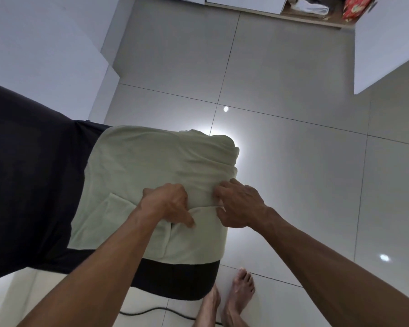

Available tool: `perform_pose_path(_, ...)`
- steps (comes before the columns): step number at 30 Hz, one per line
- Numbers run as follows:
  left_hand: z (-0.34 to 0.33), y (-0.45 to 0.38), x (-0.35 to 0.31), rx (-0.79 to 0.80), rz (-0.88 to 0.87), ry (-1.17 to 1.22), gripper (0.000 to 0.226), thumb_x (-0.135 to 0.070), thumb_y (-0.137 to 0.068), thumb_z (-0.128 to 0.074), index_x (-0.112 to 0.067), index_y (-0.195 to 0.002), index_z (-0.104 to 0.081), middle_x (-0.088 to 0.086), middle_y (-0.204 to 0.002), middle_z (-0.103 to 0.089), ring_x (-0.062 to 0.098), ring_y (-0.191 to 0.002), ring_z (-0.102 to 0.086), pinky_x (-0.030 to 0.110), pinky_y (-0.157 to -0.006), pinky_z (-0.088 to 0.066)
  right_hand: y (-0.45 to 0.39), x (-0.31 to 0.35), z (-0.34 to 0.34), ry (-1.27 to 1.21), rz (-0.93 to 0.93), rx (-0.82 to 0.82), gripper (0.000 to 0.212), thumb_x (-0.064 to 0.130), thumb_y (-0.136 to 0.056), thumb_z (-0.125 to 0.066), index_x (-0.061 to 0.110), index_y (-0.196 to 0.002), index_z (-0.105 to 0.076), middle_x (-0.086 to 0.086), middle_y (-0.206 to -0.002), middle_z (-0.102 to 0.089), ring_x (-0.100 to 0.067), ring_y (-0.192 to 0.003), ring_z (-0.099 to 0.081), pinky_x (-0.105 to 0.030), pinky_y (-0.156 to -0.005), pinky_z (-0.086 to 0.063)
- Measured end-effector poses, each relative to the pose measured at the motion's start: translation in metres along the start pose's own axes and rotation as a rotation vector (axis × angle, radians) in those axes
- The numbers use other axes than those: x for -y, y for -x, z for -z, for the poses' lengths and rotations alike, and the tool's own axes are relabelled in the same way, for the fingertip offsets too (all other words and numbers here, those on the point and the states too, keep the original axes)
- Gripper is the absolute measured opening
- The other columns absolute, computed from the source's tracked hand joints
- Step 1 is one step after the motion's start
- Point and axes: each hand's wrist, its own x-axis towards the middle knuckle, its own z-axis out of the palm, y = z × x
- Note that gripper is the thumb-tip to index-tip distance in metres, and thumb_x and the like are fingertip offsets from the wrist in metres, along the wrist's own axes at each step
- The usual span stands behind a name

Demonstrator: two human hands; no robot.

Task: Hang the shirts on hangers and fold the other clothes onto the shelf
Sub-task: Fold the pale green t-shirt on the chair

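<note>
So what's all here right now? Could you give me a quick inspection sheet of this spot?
Surface: dark padded surface, its end draped with the garment.
Job's things: pale green garment spread flat, bunched at its far right corner; folded clothes on the open shelf.
Clutter: red patterned item beside the folded clothes.
Hands: left hand and right hand both grip a fold of the garment.
Cables: black cable on the floor under the surface.
Surroundings: glossy tiled floor, white cabinet door, bare feet.
</note>
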Motion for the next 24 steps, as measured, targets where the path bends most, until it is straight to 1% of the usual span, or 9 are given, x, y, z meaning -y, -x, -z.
perform_pose_path(3,-0.001,0.008,0.007,-0.017,-0.036,-0.07,0.05,-0.061,-0.055,-0.085,-0.029,-0.086,-0.063,-0.013,-0.086,-0.066,0.013,-0.087,-0.06,0.043,-0.094,-0.039,0.0,0.021,0.006,-0.019,0.046,0.052,0.038,0.048,-0.087,-0.062,0.025,-0.116,-0.055,0.006,-0.12,-0.056,-0.019,-0.117,-0.046,-0.035,-0.087,-0.042)
perform_pose_path(7,0.004,0.01,0.024,0.01,-0.048,-0.036,0.048,-0.041,-0.057,-0.092,-0.033,-0.095,-0.062,-0.017,-0.096,-0.064,0.011,-0.094,-0.058,0.038,-0.09,-0.034,-0.01,0.042,0.001,0.013,0.017,0.046,0.022,0.044,-0.091,-0.061,0.027,-0.105,-0.059,0.006,-0.118,-0.06,-0.021,-0.12,-0.049,-0.035,-0.082,-0.04)
perform_pose_path(10,-0.001,0.01,0.042,-0.163,-0.041,-0.24,0.031,-0.031,-0.071,-0.084,-0.032,-0.093,-0.063,-0.01,-0.108,-0.063,0.016,-0.103,-0.057,0.04,-0.092,-0.035,-0.013,0.048,0.001,0.05,-0.048,0.067,0.019,0.04,-0.089,-0.062,0.027,-0.103,-0.062,0.005,-0.115,-0.062,-0.022,-0.12,-0.049,-0.035,-0.077,-0.038)
perform_pose_path(13,-0.009,0.008,0.063,-0.232,-0.005,-0.333,0.034,-0.043,-0.081,-0.072,-0.028,-0.11,-0.063,-0.005,-0.119,-0.058,0.02,-0.115,-0.053,0.043,-0.098,-0.036,-0.014,0.049,0.008,0.087,-0.078,0.125,0.019,0.035,-0.09,-0.062,0.024,-0.105,-0.063,-0.001,-0.115,-0.062,-0.024,-0.116,-0.052,-0.035,-0.075,-0.04)
perform_pose_path(16,-0.006,0.006,0.075,-0.219,0.05,-0.278,0.035,-0.044,-0.088,-0.064,-0.024,-0.116,-0.06,-0.002,-0.124,-0.058,0.022,-0.12,-0.052,0.043,-0.1,-0.034,-0.016,0.052,0.016,0.113,-0.123,0.162,0.013,0.03,-0.087,-0.062,0.022,-0.098,-0.063,-0.004,-0.109,-0.063,-0.028,-0.107,-0.058,-0.034,-0.07,-0.041)
perform_pose_path(19,-0.003,0.005,0.073,-0.197,0.056,-0.157,0.024,-0.037,-0.085,-0.063,-0.022,-0.104,-0.062,-0.001,-0.116,-0.061,0.023,-0.114,-0.055,0.043,-0.1,-0.035,-0.017,0.059,0.022,0.208,-0.115,0.231,0.012,0.027,-0.083,-0.064,0.021,-0.088,-0.055,-0.005,-0.107,-0.063,-0.029,-0.106,-0.06,-0.034,-0.07,-0.042)
perform_pose_path(21,-0.003,0.007,0.075,-0.193,0.052,-0.002,0.018,-0.031,-0.078,-0.059,-0.025,-0.094,-0.064,-0.006,-0.105,-0.062,0.021,-0.106,-0.057,0.042,-0.097,-0.036,-0.015,0.065,0.025,0.232,-0.077,0.216,0.023,0.035,-0.082,-0.064,0.021,-0.098,-0.055,-0.005,-0.115,-0.06,-0.029,-0.114,-0.055,-0.036,-0.079,-0.044)
perform_pose_path(22,-0.004,0.01,0.08,-0.212,0.05,0.064,0.021,-0.029,-0.074,-0.057,-0.028,-0.095,-0.063,-0.008,-0.104,-0.06,0.019,-0.106,-0.055,0.039,-0.096,-0.035,-0.015,0.071,0.024,0.218,-0.051,0.181,0.029,0.041,-0.084,-0.061,0.021,-0.104,-0.055,-0.005,-0.119,-0.058,-0.028,-0.119,-0.052,-0.038,-0.086,-0.043)
perform_pose_path(24,-0.005,0.02,0.102,-0.255,0.082,0.105,0.038,-0.027,-0.073,-0.061,-0.036,-0.109,-0.057,-0.011,-0.114,-0.051,0.016,-0.115,-0.045,0.036,-0.097,-0.032,-0.021,0.091,0.021,0.154,0.027,0.104,0.038,0.051,-0.089,-0.054,0.02,-0.112,-0.053,-0.003,-0.122,-0.056,-0.027,-0.121,-0.049,-0.04,-0.092,-0.042)
